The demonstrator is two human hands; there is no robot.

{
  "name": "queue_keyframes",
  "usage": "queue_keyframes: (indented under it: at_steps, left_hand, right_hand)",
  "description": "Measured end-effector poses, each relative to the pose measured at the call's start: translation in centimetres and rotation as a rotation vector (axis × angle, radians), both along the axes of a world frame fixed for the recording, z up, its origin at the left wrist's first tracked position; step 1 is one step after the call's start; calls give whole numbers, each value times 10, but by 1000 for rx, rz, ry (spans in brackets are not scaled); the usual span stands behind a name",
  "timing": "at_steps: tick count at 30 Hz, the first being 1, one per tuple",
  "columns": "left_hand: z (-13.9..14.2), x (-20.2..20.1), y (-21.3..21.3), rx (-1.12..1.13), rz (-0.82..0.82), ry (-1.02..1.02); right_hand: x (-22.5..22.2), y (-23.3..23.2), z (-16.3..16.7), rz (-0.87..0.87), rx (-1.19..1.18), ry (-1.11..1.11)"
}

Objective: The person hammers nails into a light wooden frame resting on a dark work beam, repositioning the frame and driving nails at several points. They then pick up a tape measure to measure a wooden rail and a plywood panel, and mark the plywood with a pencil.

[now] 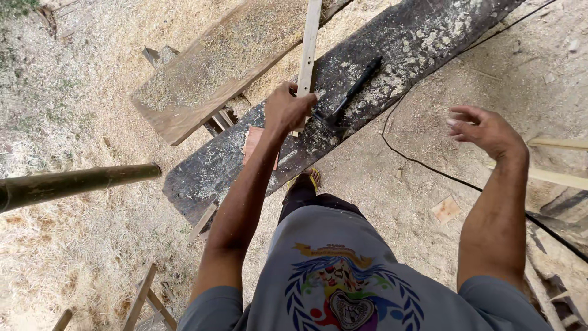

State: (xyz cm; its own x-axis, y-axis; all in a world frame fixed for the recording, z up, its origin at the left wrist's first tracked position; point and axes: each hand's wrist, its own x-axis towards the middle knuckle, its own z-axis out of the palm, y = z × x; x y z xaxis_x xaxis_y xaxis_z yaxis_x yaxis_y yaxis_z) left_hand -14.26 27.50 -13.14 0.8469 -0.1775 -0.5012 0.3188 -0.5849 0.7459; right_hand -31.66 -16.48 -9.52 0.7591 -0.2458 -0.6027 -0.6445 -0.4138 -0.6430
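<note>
While my left hand [286, 110] grips the slat [308, 52] upright on the dark plank [422, 37], beside the hammer [352, 92], my right hand [484, 130] hangs open, empty; hammering seems not begun.

The ground [73, 92] was outdoor earth covered in pale sawdust and wood shavings, lit by bright daylight. A long dark weathered plank [416, 37] lay diagonally, dusted with shavings. A lighter brown wooden board [208, 67] lay beside it. A thin black cable [429, 167] crossed the dirt. A greenish bamboo pole [73, 184] projected from the left.
</note>
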Motion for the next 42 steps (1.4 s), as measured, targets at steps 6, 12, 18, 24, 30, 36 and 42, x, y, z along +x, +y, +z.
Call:
queue_keyframes:
  at_steps: [6, 12, 18, 24, 30, 36, 42]
  left_hand:
    - [-2, -7, -4, 80, -34, -108]
    - [7, -9, 1, 114, -35, -156]
    - [22, -16, -9, 108, -16, -241]
    - [30, 15, -35, 313, 12, -292]
    - [43, 75, -101, 581, 202, -473]
    - [23, 148, -147, 712, 178, -466]
    - [-12, 173, -155, 896, 176, -621]
  right_hand:
    - [11, -71, -45, -265, 273, -12]
    - [62, -43, -71, -277, 129, 125]
    - [152, 56, -107, 157, -154, 298]
    - [226, 155, -138, 727, -349, 229]
    - [225, 169, -185, 1564, -612, -246]
    - [250, 148, -186, 1796, -391, -333]
    - [326, 125, -123, 1385, -296, 92]
